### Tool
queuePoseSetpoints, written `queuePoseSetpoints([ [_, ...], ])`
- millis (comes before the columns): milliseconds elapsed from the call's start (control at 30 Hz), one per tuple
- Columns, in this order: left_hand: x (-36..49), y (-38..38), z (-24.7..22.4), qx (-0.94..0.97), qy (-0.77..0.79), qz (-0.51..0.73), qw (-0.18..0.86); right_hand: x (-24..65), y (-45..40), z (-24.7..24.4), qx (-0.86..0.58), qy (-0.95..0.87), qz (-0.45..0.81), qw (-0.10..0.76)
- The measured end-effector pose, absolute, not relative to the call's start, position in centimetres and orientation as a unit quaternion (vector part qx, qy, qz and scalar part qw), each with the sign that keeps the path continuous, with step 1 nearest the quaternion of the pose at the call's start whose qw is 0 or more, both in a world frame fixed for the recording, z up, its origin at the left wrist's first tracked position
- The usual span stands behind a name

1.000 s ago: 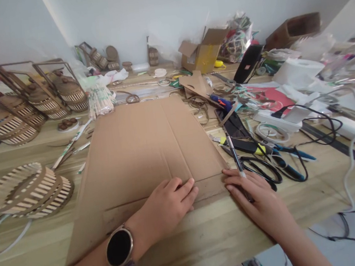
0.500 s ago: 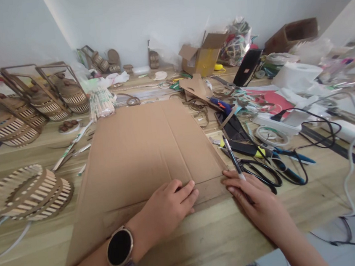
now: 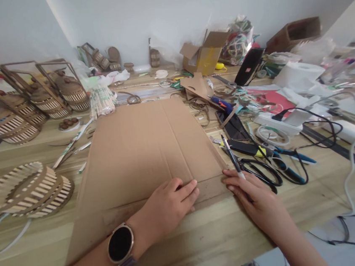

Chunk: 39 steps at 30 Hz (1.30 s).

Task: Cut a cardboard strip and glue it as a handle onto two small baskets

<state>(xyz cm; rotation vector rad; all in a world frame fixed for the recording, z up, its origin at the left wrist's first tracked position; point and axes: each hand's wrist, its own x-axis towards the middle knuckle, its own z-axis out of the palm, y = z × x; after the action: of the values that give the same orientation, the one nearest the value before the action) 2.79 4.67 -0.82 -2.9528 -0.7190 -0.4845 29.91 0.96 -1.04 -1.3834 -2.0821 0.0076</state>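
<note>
Head view: right hand, fingers grasping pen, long axis away, slightly leftward; left hand, fingers released, on cardboard.

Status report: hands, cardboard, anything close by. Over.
Left hand on cardboard. Right hand holds pen at cardboard's right edge. Cardboard flat on table. Scissors just beyond right hand.

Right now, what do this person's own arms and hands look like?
Each grip is a five-fingered human hand, the left hand and the right hand, with no gloves or sleeves showing. The left wrist wears a round watch with a black face, pale metallic rim and purplish strap. The right wears no watch.
</note>
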Motion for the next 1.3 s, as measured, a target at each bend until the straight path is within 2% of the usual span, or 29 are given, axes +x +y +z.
queuePoseSetpoints([
  [267,2.8,4.5,-0.8,-0.959,-0.237,-0.152,0.03,29.8,1.0,-1.0,-0.532,-0.79,0.002,0.305],
  [533,2.9,4.4,-0.4,-0.96,-0.241,-0.142,0.031,29.8,1.0,-1.3,-0.514,-0.81,-0.055,0.277],
  [933,2.6,4.5,-1.0,-0.959,-0.245,-0.143,0.022,29.7,1.4,-0.8,-0.518,-0.81,-0.028,0.275],
  [1033,2.0,4.8,-0.2,-0.961,-0.246,-0.122,0.009,30.1,1.5,-1.0,-0.511,-0.818,-0.029,0.263],
  [1167,-0.1,5.3,2.4,-0.978,-0.204,-0.037,-0.034,31.2,1.9,-0.9,-0.482,-0.84,-0.033,0.249],
  [1300,-3.3,5.0,4.6,-0.968,-0.236,0.006,-0.082,32.3,2.6,-0.6,-0.436,-0.871,-0.046,0.223],
])
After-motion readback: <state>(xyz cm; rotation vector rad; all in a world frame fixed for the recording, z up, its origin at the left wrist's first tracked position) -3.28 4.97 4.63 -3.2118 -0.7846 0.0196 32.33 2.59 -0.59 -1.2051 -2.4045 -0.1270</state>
